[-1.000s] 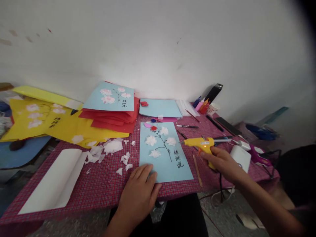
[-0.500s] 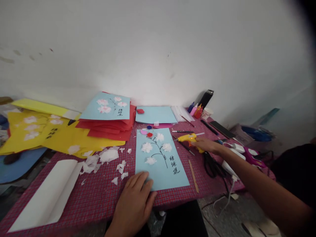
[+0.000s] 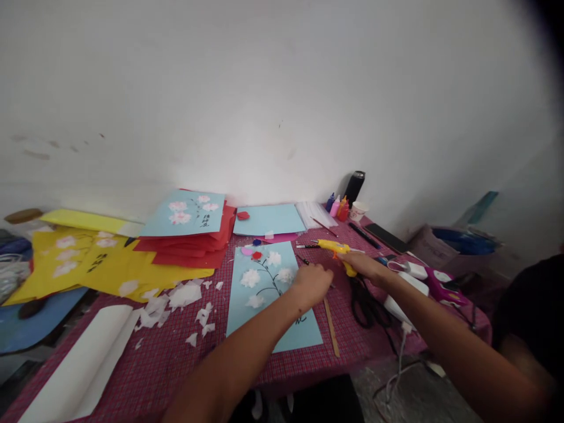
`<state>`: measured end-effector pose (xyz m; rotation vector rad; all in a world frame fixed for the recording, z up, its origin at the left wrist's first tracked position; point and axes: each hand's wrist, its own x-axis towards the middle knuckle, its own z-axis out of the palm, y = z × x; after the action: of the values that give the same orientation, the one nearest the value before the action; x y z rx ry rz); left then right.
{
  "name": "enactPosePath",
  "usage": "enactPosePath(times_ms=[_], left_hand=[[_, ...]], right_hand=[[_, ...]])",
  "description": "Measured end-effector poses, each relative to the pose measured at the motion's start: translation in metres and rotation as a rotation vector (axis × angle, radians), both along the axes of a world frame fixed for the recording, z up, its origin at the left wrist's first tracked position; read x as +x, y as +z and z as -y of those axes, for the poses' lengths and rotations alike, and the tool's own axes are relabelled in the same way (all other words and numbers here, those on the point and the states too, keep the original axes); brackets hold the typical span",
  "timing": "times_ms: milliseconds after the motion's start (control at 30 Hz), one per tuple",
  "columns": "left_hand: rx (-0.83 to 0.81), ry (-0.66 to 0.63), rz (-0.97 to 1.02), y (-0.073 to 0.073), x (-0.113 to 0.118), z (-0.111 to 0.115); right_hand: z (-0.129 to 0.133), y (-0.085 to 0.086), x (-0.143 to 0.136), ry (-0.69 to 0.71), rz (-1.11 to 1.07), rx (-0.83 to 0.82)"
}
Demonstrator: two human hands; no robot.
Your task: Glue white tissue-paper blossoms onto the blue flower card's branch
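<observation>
My right hand (image 3: 359,262) is closed around the yellow glue gun (image 3: 331,247) at the right of the work area; its nozzle points left. My left hand (image 3: 314,284) is over the right edge of the light blue sheet (image 3: 275,329), beside a dark pen (image 3: 302,258). Its fingers are curled, and what they hold, if anything, is hidden. White paper blossoms (image 3: 250,278) and a drawn dark branch are on the sheet, whose writing is mostly covered by my left arm. Red, pink and blue paint spots (image 3: 256,256) sit at its top.
Red and blue sheets (image 3: 189,244) are stacked behind left, beside yellow sheets (image 3: 106,264). Torn white paper (image 3: 185,295) lies left. A wooden stick (image 3: 331,329), black cable, paint bottles (image 3: 342,210), cup (image 3: 359,210) and black flask (image 3: 354,188) are at the right.
My left hand has left the sheet's lower left edge and reached up and right to its right side. My right hand still holds the glue gun. The view has shifted.
</observation>
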<state>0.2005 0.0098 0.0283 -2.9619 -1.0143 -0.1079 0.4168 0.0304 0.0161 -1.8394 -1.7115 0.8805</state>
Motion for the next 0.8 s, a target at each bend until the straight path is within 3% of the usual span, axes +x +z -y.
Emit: enactPosePath(times_ms=[100,333,600,800], left_hand=[[0.027,-0.016,-0.014,-0.010,0.010,-0.014],[0.078,-0.068,-0.020,-0.016,-0.008,-0.024],[0.113,-0.073,0.002,-0.022,-0.008,-0.018],[0.118,-0.047,0.018,-0.022,-0.007,-0.013]], right_hand=[[0.000,0.001,0.005,-0.028,-0.006,-0.023],[-0.016,0.001,-0.008,0.029,0.054,-0.080],[-0.033,-0.010,-0.026,0.100,0.132,-0.132],[-0.031,-0.004,-0.026,0.095,0.187,-0.144]])
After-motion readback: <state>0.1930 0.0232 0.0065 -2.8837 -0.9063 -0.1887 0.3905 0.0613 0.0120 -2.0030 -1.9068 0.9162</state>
